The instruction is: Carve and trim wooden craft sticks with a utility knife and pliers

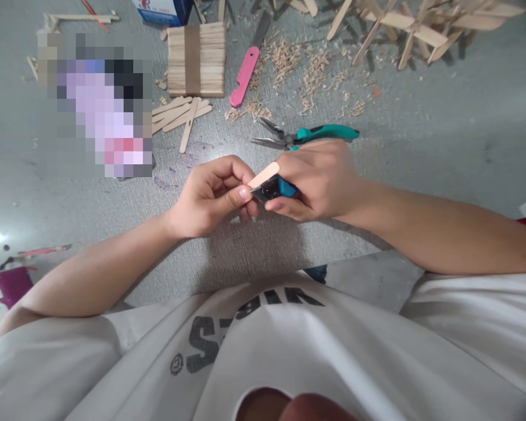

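Note:
Between the thumb and fingers of my left hand [210, 199] is a wooden craft stick [266, 173], its rounded end pointing up and right. My right hand [326, 178] is closed around a utility knife [284, 186] with a blue and black body. The knife's dark blade lies against or just in front of the stick, close to my left thumb; exact contact is hard to make out. Just beyond my right hand lie needle-nose pliers [328, 132] with teal handles and parted jaws, partly covered by that hand.
Farther back are a banded bundle of craft sticks [213, 61], loose sticks [170, 115], a pink-handled knife [245, 76] and wood shavings [284, 58]. Joined sticks [414, 29] stand at the back right. A blue box [164, 11] and a pixelated purplish object [99, 111] are at left.

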Motion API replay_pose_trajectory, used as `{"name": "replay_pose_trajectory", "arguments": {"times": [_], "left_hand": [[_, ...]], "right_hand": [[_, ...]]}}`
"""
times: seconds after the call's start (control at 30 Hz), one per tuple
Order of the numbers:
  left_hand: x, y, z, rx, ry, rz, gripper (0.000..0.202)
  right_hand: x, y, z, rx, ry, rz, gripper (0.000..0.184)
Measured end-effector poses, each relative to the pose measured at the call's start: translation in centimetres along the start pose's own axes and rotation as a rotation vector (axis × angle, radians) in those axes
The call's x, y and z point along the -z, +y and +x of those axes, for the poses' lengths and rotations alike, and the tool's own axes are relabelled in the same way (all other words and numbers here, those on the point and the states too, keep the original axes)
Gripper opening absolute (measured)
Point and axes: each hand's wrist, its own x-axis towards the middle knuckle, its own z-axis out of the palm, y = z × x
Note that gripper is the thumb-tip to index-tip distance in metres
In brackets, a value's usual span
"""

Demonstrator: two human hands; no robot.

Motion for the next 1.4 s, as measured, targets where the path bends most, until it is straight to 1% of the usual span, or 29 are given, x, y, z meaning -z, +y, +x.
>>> {"name": "replay_pose_trajectory", "arguments": {"times": [0.13, 0.3, 0.5, 0.63, 0.73, 0.93, 1.03, 1.13, 1.2, 1.3, 1.4], "left_hand": [[0.2, -0.2, 0.1, -0.015, -0.027, 0.000, 0.042], [0.4, -0.4, 0.3, -0.041, -0.045, -0.020, 0.045], [0.3, -0.3, 0.2, 0.012, -0.043, 0.014, 0.052], [0.0, -0.4, 0.0, -0.043, -0.017, 0.022, 0.049], [-0.2, -0.5, -0.2, -0.085, 0.018, 0.055, 0.047], [-0.2, -0.2, -0.3, -0.088, 0.087, 0.121, 0.053], [0.2, 0.0, -0.2, -0.055, 0.060, 0.069, 0.054], [0.4, 0.1, -0.1, -0.057, 0.016, 0.031, 0.054], [0.4, 0.0, 0.0, -0.067, -0.002, 0.041, 0.054], [0.2, -0.2, 0.0, -0.097, -0.019, 0.067, 0.051], [0.0, -0.4, 0.0, -0.112, -0.006, 0.110, 0.052]], "right_hand": [[0.2, 0.0, 0.1, 0.003, -0.011, 0.002, 0.083], [0.5, -0.2, 0.4, -0.082, -0.159, 0.029, 0.097], [0.7, -0.6, 1.0, -0.048, -0.265, 0.029, 0.102], [0.9, -0.9, 1.1, -0.057, -0.324, 0.020, 0.105], [1.0, -1.4, 1.2, -0.071, -0.343, -0.002, 0.106], [1.2, -2.3, 1.6, -0.133, -0.343, -0.012, 0.104], [1.6, -2.1, 1.8, -0.170, -0.368, -0.004, 0.104], [1.9, -1.8, 2.0, -0.191, -0.410, -0.021, 0.106], [2.0, -1.7, 2.1, -0.179, -0.427, -0.038, 0.112], [2.0, -1.8, 2.2, -0.145, -0.417, -0.047, 0.118], [1.9, -2.0, 2.2, -0.129, -0.396, -0.047, 0.120]]}}
